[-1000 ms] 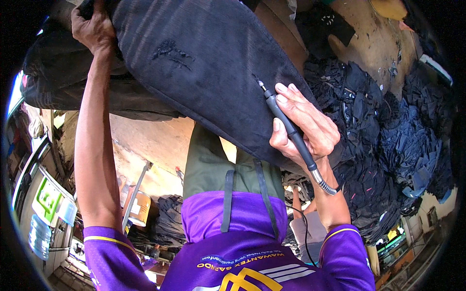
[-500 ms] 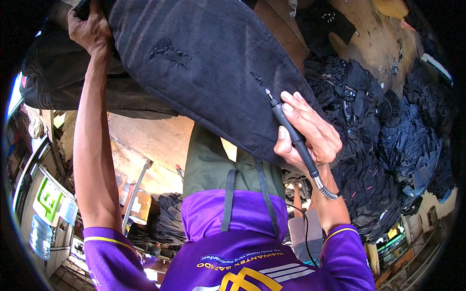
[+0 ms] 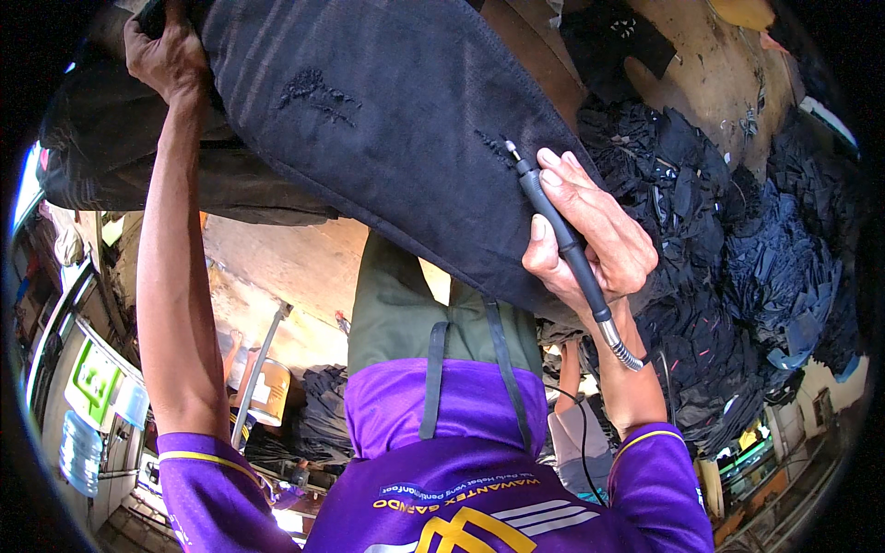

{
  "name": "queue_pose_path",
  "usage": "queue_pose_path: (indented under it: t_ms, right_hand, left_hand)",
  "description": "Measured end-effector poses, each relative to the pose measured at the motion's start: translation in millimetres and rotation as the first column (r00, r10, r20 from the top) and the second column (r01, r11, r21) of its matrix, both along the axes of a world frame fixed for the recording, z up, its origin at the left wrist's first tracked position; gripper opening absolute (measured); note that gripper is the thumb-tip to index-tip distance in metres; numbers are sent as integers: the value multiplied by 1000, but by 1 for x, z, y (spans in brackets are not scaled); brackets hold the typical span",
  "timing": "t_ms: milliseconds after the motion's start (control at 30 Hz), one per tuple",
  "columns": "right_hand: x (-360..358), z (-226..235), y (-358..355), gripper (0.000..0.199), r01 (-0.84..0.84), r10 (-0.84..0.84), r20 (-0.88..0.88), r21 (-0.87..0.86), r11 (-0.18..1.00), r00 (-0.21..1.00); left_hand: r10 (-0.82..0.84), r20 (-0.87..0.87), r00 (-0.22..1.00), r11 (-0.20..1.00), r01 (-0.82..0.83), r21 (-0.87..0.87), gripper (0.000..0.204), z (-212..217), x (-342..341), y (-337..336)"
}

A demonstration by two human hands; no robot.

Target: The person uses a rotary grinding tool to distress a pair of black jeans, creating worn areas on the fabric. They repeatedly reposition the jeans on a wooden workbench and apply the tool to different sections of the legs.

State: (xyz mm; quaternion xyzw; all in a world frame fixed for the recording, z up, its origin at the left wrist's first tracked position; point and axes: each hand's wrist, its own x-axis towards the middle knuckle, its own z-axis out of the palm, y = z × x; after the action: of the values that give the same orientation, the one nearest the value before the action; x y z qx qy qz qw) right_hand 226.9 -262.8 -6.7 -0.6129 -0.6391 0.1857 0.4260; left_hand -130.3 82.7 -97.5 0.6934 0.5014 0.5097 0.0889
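Observation:
A black denim trouser leg is stretched over a rounded form in front of me, with a frayed patch on its upper part. My left hand grips the cloth at the top left edge. My right hand holds a slim pen-shaped rotary tool with a flexible metal shaft at its rear end. The tool's tip touches the denim beside a second small scuffed spot. I wear a purple shirt and a green apron.
Heaps of dark denim garments lie piled to the right. A brown floor shows below the form. A water bottle and a green-and-white box stand at the left. A metal pole and a bucket sit lower middle.
My right hand has shifted the tool tip a little to the right and up along the denim. My left hand keeps its grip at the top.

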Motion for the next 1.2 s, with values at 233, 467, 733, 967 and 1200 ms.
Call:
queue_pose_path:
  t_ms: [233,467,733,967,1200]
  right_hand:
    - [2,-1,-8,43,30,-30,-8,2,1000,1000]
    - [4,-1,-16,46,31,-30,-21,1,1000,999]
    - [5,1,-26,43,72,-72,5,-14,997,997]
    - [9,14,-87,41,485,-481,-204,-36,874,852]
    - [46,-1,-130,54,687,-789,-350,-391,613,505]
  left_hand:
    - [12,-47,999,999,-10,52,44,1,1,3]
    - [18,-64,998,1000,-17,20,42,3,1,1]
    - [-29,30,999,998,31,-56,53,-2,0,3]
    - [84,-158,984,996,-87,-16,52,30,18,-8]
    - [-223,205,953,118,235,-965,82,156,29,34]
